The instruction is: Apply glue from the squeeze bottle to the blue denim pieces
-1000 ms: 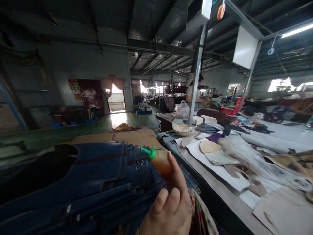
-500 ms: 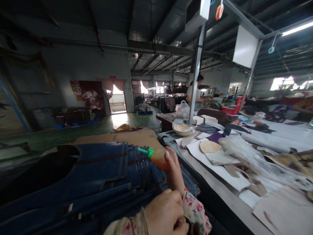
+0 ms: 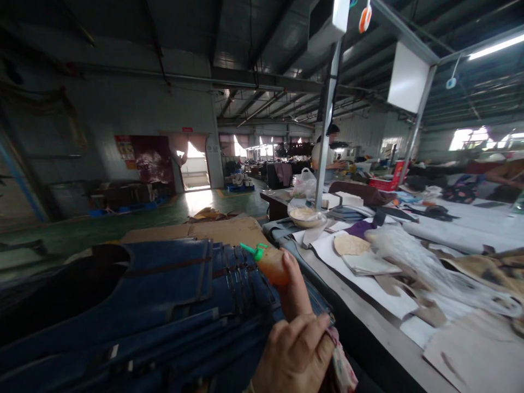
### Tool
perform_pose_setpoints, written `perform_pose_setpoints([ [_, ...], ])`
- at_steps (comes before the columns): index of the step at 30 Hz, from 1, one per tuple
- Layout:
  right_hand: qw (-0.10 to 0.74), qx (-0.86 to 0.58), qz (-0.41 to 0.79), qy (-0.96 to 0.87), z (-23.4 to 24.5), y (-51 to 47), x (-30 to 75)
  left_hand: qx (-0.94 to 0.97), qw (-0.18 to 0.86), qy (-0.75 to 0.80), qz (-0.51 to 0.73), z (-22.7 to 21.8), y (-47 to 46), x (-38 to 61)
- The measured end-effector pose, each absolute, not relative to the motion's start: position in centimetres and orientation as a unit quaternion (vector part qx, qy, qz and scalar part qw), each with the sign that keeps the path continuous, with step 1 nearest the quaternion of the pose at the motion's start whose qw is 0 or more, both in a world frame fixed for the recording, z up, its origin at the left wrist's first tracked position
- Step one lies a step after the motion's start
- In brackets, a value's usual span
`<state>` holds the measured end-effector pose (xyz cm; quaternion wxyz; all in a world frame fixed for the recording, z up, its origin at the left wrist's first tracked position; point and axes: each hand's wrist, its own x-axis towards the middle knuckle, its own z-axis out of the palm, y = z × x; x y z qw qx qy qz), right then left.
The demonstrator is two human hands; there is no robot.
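Note:
My right hand (image 3: 293, 284) is wrapped round a squeeze bottle (image 3: 273, 266) of amber liquid with a green nozzle cap. The bottle lies tilted, its nozzle (image 3: 249, 249) pointing left above stacked dark blue fabric pieces (image 3: 172, 273). Across the right wrist lies my left hand (image 3: 292, 349), its fingers bent round the cuff of the flowered right sleeve (image 3: 343, 363). The left fingertips are partly hidden behind the wrist. Along the near edges of the stack are dark strips with glossy, wet-looking spots (image 3: 235, 275).
A cardboard sheet (image 3: 196, 229) lies beyond the stack. On the right, a table holds a bowl (image 3: 306, 217), clear plastic (image 3: 401, 248) and fabric scraps (image 3: 352, 245). A metal post (image 3: 326, 125) rises from it. A co-worker (image 3: 323, 153) stands behind the post.
My left hand has moved up and right onto the right wrist and sleeve cuff. The bottle in my right hand has shifted slightly to the right.

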<state>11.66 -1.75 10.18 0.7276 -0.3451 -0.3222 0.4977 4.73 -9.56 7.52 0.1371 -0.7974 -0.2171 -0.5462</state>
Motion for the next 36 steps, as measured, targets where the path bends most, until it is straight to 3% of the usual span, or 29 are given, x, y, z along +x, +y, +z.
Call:
perform_pose_setpoints([
  [3, 0.708, -0.364, 0.517, -0.315, 10.3, -1.7, 11.7, -0.792, 0.265, -0.246, -0.491, 9.4, -9.2, 4.1],
  [10, 0.709, -0.366, 0.516, -0.312, 11.1, -2.3, 10.9, -0.848, 0.282, -0.28, -0.35, 12.7, -9.2, 0.8],
  [13, 0.728, -0.363, 0.497, -0.302, 11.3, -2.3, 10.6, -0.884, 0.155, -0.317, -0.307, 11.4, -9.0, 0.7],
  [17, 0.736, -0.335, 0.486, -0.331, 11.5, -2.6, 10.8, -0.856, -0.228, -0.401, -0.233, 9.1, -8.7, 1.1],
  [20, 0.73, -0.336, 0.486, -0.345, 11.5, -3.1, 10.8, -0.734, -0.525, -0.376, -0.212, 6.9, -8.6, 1.4],
  [23, 0.723, -0.341, 0.494, -0.342, 11.3, -3.3, 10.5, -0.591, -0.719, -0.322, -0.175, 4.9, -8.7, 1.5],
  [26, 0.718, -0.336, 0.499, -0.35, 11.2, -3.2, 10.2, -0.545, -0.763, -0.302, -0.173, 4.0, -8.8, 1.6],
  [36, 0.73, -0.325, 0.492, -0.347, 10.4, -2.5, 9.9, -0.593, -0.654, -0.401, -0.246, 4.6, -8.2, 1.8],
])
